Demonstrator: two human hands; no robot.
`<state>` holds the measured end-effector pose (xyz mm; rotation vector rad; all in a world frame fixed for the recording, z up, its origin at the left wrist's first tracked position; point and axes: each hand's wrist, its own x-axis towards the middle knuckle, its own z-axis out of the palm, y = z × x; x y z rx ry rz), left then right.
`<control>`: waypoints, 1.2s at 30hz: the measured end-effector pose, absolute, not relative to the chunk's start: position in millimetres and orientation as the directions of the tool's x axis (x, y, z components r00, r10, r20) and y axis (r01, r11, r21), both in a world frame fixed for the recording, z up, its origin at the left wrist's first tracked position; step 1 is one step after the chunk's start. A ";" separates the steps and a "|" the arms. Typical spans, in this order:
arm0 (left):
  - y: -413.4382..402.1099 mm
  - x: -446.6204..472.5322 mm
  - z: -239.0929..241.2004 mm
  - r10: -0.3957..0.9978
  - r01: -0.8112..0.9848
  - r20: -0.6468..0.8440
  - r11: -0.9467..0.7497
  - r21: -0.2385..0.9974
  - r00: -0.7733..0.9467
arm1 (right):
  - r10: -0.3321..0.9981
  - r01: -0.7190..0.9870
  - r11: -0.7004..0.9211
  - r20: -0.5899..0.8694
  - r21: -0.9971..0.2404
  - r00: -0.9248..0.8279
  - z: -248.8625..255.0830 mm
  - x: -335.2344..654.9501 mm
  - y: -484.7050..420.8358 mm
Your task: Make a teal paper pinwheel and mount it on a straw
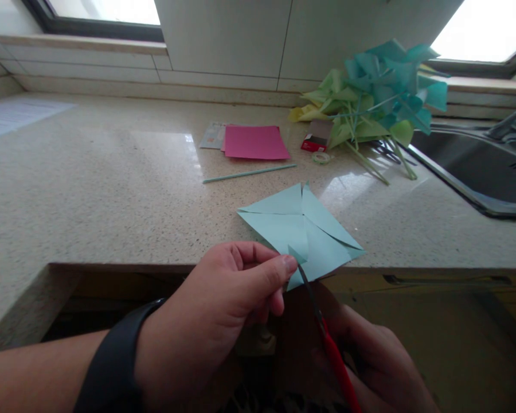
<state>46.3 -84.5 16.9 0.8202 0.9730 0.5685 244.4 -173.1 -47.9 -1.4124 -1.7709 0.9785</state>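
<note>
A light blue square of paper [327, 229] with slits running in from its corners towards the middle lies at the counter's front edge. My left hand [245, 281] pinches its near corner between thumb and fingers, and a small flap is turned up there. In my right hand [370, 350] is a pair of red-handled scissors [336, 361]. Their dark blades reach up to the near corner, close beside my left thumb. How far the blades are apart, I cannot tell. My fingers partly hide the handles.
Behind the paper lie a pale blue stick [249, 173] and pink paper sheets [257, 142]. A red box [316, 136], a roll of tape [320, 157] and several paper pinwheels [387, 86] are further right. The sink [481, 155] borders the counter [133, 201] on the right.
</note>
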 end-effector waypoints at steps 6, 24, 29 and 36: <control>-84.3 46.7 19.0 0.744 -0.072 -0.481 0.573 0.816 0.463 | 0.979 0.514 0.145 0.049 -0.845 -0.196 -51.0 247.6 -175.1; -74.3 42.9 21.5 0.761 0.040 -0.473 0.511 0.859 0.443 | 0.980 0.493 0.033 -0.070 -0.870 -0.188 -37.2 270.7 -187.5; -75.4 42.3 19.9 0.760 0.043 -0.474 0.510 0.859 0.445 | 0.976 0.435 0.001 -0.093 -0.900 -0.196 -35.7 266.9 -184.7; -74.8 41.8 18.1 0.766 0.067 -0.449 0.475 0.878 0.460 | 0.973 0.404 -0.041 -0.129 -0.914 -0.192 -41.7 270.6 -187.9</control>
